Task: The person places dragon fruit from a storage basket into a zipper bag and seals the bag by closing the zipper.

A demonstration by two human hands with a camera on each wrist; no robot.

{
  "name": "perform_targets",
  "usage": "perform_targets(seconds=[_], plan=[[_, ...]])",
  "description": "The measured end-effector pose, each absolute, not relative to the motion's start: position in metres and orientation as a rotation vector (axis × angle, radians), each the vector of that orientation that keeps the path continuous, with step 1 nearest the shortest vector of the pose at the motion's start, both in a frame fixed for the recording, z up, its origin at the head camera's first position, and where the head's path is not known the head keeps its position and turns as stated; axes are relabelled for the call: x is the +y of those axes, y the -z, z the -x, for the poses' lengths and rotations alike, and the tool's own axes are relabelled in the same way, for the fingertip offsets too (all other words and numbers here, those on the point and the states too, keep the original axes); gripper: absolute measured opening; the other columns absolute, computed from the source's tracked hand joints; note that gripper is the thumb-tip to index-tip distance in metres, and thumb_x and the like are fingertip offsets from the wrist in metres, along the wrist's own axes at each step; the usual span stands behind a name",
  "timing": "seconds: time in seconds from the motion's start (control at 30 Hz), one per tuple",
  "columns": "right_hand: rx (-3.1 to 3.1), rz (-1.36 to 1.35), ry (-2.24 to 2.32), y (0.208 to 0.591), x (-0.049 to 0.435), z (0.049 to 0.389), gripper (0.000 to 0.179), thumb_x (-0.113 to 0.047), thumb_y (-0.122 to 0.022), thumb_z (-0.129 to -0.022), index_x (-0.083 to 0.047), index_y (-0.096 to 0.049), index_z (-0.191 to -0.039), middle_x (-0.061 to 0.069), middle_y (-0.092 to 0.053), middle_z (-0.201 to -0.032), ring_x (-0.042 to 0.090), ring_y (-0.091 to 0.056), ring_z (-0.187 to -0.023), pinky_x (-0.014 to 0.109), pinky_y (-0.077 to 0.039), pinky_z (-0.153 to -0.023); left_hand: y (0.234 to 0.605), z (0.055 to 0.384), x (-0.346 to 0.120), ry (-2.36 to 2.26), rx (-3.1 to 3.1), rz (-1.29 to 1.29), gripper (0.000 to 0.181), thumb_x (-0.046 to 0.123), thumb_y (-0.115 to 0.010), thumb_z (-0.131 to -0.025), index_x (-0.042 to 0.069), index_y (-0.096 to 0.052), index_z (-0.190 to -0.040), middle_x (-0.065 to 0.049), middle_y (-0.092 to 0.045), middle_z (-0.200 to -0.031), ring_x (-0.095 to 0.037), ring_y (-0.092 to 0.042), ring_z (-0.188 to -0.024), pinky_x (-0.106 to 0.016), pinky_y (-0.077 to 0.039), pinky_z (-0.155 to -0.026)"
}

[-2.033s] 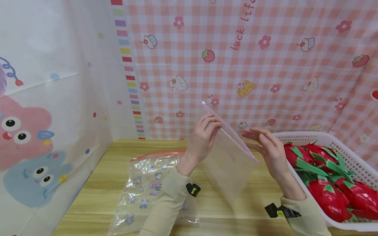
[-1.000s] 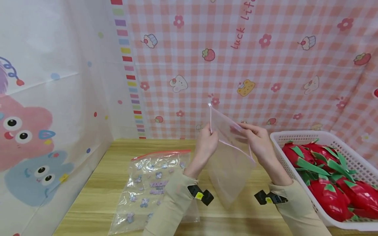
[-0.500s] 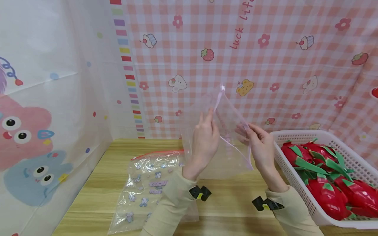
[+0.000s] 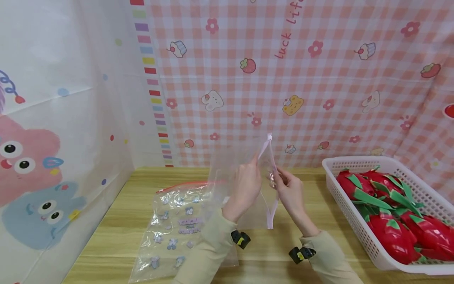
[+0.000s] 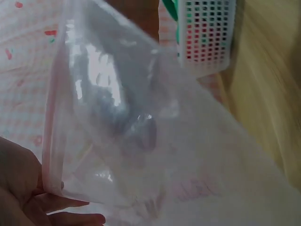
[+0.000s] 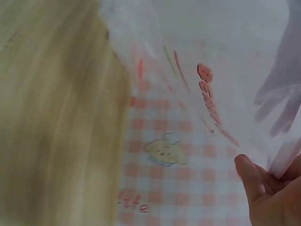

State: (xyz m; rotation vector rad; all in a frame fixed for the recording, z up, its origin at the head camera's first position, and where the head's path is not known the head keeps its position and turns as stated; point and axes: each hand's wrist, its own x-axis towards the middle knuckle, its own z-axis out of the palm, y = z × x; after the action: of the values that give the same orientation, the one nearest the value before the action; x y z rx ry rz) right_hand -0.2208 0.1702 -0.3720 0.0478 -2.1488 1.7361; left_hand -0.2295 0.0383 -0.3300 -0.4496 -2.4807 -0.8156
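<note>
A translucent zip bag (image 4: 225, 163) with a pale pink zip edge hangs above the table, its mouth spread apart. My left hand (image 4: 246, 184) grips the left side of the mouth; in the left wrist view the fingers (image 5: 28, 188) pinch the bag's edge. On the other side of the mouth, my right hand (image 4: 291, 192) pinches the rim between thumb and fingers, seen also in the right wrist view. Reddish print shows on the film there. Beneath the left forearm lies a flat clear bag (image 4: 173, 240) with a red zip and small purple-blue prints.
At the right stands a white perforated basket (image 4: 354, 232) holding several red dragon fruits (image 4: 393, 236) with green leaves. The wooden table (image 4: 106, 240) ends at a pink checked cloth (image 4: 227, 51) behind and a white printed cloth (image 4: 71, 130) at left.
The right hand has taken hold of the bag's rim and the mouth has been pulled apart. The bag has turned and lowered, its body swinging left; the right hand has moved left.
</note>
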Motion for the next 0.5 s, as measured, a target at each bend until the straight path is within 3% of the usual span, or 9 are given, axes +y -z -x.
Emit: perform_targets(seconds=[0.13,0.23,0.37,0.5], plan=[[-2.177,0.005,-1.756,0.384,0.177,0.227,0.035,-0.003,-0.045,-0.098,0.006,-0.051,-0.132,0.030,-0.063,-0.115,0.011,-0.072,-0.085,0.019,-0.056,-0.071,0.339,0.238,0.031,0.850,-2.445,0.476,0.033,0.005,-0.047,-0.097,0.000,-0.058,-0.127,-0.005,-0.051,-0.053,-0.006,-0.030,-0.041,-0.015,-0.023,-0.037],[-2.235,0.088,-1.711,0.389,0.188,0.230,0.036,-0.003,-0.041,-0.099,0.006,-0.049,-0.133,0.029,-0.064,-0.114,0.028,-0.070,-0.095,0.016,-0.055,-0.070,0.340,0.245,0.017,0.861,-2.399,0.457,0.026,0.001,-0.047,-0.094,-0.004,-0.065,-0.112,-0.008,-0.053,-0.053,-0.008,-0.031,-0.042,-0.017,-0.026,-0.038],[-2.328,0.161,-1.624,0.393,0.198,0.231,0.036,-0.005,-0.041,-0.099,0.004,-0.051,-0.133,0.026,-0.066,-0.111,0.030,-0.069,-0.096,0.011,-0.053,-0.065,0.337,0.251,-0.001,0.913,-2.343,0.426,0.019,0.000,-0.052,-0.092,-0.004,-0.069,-0.099,-0.017,-0.070,-0.073,-0.016,-0.050,-0.047,-0.025,-0.042,-0.043],[-2.351,0.165,-1.621,0.394,0.201,0.230,0.036,-0.006,-0.042,-0.099,0.003,-0.051,-0.133,0.025,-0.067,-0.112,0.028,-0.070,-0.096,0.013,-0.054,-0.067,0.341,0.253,-0.005,0.933,-2.346,0.487,0.019,0.004,-0.055,-0.093,-0.004,-0.069,-0.103,-0.019,-0.073,-0.089,-0.022,-0.065,-0.061,-0.028,-0.053,-0.054]])
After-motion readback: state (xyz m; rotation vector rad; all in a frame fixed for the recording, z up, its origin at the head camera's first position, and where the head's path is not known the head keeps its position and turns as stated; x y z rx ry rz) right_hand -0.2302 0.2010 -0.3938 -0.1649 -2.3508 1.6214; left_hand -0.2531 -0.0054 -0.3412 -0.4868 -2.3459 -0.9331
